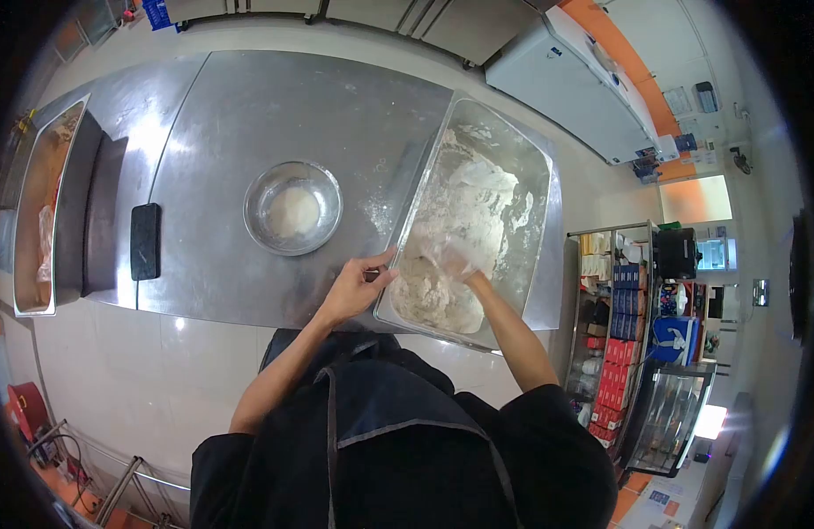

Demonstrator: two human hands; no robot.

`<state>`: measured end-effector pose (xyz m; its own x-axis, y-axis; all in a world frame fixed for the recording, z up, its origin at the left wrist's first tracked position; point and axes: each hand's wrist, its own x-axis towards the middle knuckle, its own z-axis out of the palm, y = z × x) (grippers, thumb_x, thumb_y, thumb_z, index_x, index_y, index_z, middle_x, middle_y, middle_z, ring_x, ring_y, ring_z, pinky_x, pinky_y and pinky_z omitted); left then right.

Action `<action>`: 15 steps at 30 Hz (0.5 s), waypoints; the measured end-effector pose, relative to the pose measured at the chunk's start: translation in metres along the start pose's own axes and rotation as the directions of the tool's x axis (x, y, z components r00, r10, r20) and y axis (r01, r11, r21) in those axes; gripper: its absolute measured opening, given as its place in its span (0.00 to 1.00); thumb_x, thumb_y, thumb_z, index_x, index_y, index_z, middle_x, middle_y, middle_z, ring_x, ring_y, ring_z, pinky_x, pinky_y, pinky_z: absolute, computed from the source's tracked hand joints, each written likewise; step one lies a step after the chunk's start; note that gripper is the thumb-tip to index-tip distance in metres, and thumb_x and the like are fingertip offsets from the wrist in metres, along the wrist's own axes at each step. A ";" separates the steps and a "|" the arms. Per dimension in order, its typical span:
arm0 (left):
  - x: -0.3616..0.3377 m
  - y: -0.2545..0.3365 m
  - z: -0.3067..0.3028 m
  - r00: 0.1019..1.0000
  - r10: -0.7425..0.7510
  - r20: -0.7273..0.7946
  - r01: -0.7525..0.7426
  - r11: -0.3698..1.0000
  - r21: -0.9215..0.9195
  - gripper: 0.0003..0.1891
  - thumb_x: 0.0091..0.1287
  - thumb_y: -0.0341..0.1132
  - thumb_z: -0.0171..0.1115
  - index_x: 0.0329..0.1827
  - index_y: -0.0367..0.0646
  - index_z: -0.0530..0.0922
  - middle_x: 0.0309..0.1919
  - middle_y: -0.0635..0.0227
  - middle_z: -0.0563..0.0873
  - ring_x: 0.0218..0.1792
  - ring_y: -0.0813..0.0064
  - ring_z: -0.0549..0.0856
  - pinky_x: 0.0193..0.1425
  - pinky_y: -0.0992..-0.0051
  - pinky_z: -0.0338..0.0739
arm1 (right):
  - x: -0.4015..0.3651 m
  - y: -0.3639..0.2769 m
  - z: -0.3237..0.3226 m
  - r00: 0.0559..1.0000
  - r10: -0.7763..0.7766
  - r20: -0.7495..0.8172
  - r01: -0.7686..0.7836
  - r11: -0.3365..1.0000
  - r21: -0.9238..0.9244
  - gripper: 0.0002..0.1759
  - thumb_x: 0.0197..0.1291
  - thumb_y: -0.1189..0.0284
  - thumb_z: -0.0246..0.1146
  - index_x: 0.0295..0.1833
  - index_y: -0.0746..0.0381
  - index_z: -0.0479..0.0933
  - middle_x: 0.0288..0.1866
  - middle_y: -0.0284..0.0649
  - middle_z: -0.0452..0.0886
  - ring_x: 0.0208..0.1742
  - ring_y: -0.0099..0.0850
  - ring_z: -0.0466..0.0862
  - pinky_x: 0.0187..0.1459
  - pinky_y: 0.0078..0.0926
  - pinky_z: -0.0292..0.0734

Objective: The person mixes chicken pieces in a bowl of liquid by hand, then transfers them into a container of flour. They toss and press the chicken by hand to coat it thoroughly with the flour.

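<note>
A deep metal tray (532,256) of white flour (477,207) lies at the right of the steel table. My right hand (448,258), in what looks like a clear plastic glove, is down in the flour; its fingers are blurred, and anything in them is hidden. At the tray's left edge is my left hand (361,286), bare, with thumb and forefinger apart and nothing between them. To its upper left stands a round metal bowl (259,231) with some white flour or dough (293,212) inside.
A black phone (145,242) lies on the steel table (215,115) at the left. Beyond it is a deep metal container (69,238) with reddish contents. A white freezer (566,88) stands past the table, and a shelf rack (626,335) of boxes is at the right.
</note>
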<state>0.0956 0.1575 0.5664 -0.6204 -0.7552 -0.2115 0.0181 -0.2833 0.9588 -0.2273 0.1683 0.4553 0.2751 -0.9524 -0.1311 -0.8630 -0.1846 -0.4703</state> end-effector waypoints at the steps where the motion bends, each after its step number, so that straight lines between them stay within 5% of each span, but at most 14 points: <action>1: 0.002 0.000 -0.001 1.000 -0.001 -0.003 0.001 1.000 -0.003 0.26 0.73 0.33 0.62 0.72 0.39 0.69 0.29 0.82 0.75 0.31 0.90 0.70 0.38 0.83 0.70 | 0.013 -0.014 -0.020 0.990 0.091 -0.109 -0.044 0.927 0.371 0.17 0.73 0.68 0.52 0.62 0.63 0.75 0.34 0.32 0.78 0.34 0.25 0.78 0.36 0.23 0.75; 2: 0.002 -0.002 -0.001 1.000 -0.002 0.003 0.002 1.000 0.007 0.26 0.72 0.33 0.62 0.72 0.38 0.69 0.29 0.82 0.75 0.31 0.89 0.69 0.38 0.83 0.70 | 0.022 -0.020 -0.030 0.960 0.220 -0.171 -0.041 0.718 0.695 0.18 0.73 0.68 0.52 0.63 0.62 0.74 0.33 0.31 0.76 0.32 0.24 0.77 0.32 0.21 0.73; 3: 0.002 -0.003 -0.001 1.000 -0.004 0.007 0.004 1.000 0.016 0.26 0.72 0.33 0.62 0.71 0.38 0.70 0.28 0.82 0.74 0.31 0.89 0.69 0.37 0.83 0.69 | 0.031 -0.009 -0.027 0.962 0.222 -0.161 -0.048 0.715 0.698 0.18 0.73 0.68 0.52 0.63 0.62 0.74 0.33 0.31 0.76 0.32 0.24 0.77 0.32 0.21 0.73; 7: -0.001 0.002 0.000 0.999 0.019 -0.043 -0.018 1.000 0.022 0.25 0.72 0.32 0.62 0.71 0.37 0.70 0.28 0.82 0.74 0.31 0.89 0.68 0.37 0.83 0.68 | 0.061 0.060 0.029 0.979 -0.097 -0.180 0.114 0.990 0.084 0.22 0.72 0.68 0.54 0.68 0.63 0.69 0.41 0.33 0.77 0.35 0.23 0.79 0.34 0.20 0.76; 12: -0.001 0.004 -0.004 1.000 0.025 0.015 -0.025 1.000 0.003 0.24 0.72 0.33 0.62 0.70 0.38 0.72 0.26 0.82 0.70 0.29 0.88 0.67 0.36 0.83 0.67 | -0.027 0.048 0.004 0.987 -0.138 -0.079 0.132 0.988 -0.081 0.22 0.76 0.68 0.46 0.71 0.62 0.67 0.47 0.38 0.78 0.43 0.29 0.79 0.45 0.22 0.77; 13: -0.002 0.004 -0.004 1.000 0.012 0.005 -0.012 1.000 -0.014 0.24 0.72 0.33 0.62 0.70 0.38 0.72 0.26 0.82 0.70 0.29 0.88 0.67 0.36 0.83 0.67 | -0.038 0.034 -0.019 0.982 0.175 -0.075 -0.158 0.969 0.190 0.23 0.77 0.67 0.45 0.73 0.60 0.65 0.51 0.39 0.78 0.49 0.31 0.78 0.52 0.26 0.75; 14: -0.001 0.006 -0.003 0.999 0.032 -0.007 -0.032 0.999 -0.016 0.23 0.71 0.32 0.62 0.69 0.37 0.73 0.24 0.79 0.70 0.29 0.87 0.68 0.36 0.81 0.70 | -0.043 0.013 -0.050 0.884 0.467 0.012 -0.426 0.795 0.432 0.25 0.77 0.65 0.44 0.76 0.58 0.63 0.54 0.40 0.78 0.55 0.34 0.77 0.60 0.29 0.73; 15: -0.002 0.006 -0.002 0.998 0.056 -0.020 -0.056 0.998 -0.013 0.23 0.71 0.31 0.62 0.68 0.36 0.74 0.23 0.75 0.70 0.28 0.87 0.70 0.35 0.79 0.72 | -0.041 0.001 -0.078 0.835 0.538 0.117 -0.549 0.799 0.246 0.25 0.78 0.64 0.43 0.77 0.56 0.62 0.59 0.40 0.77 0.59 0.34 0.75 0.64 0.29 0.70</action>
<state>0.0987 0.1560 0.5721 -0.6027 -0.7815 -0.1613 0.0630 -0.2481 0.9667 -0.2724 0.1882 0.5282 -0.1852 -0.8660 -0.4644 -0.7364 0.4352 -0.5180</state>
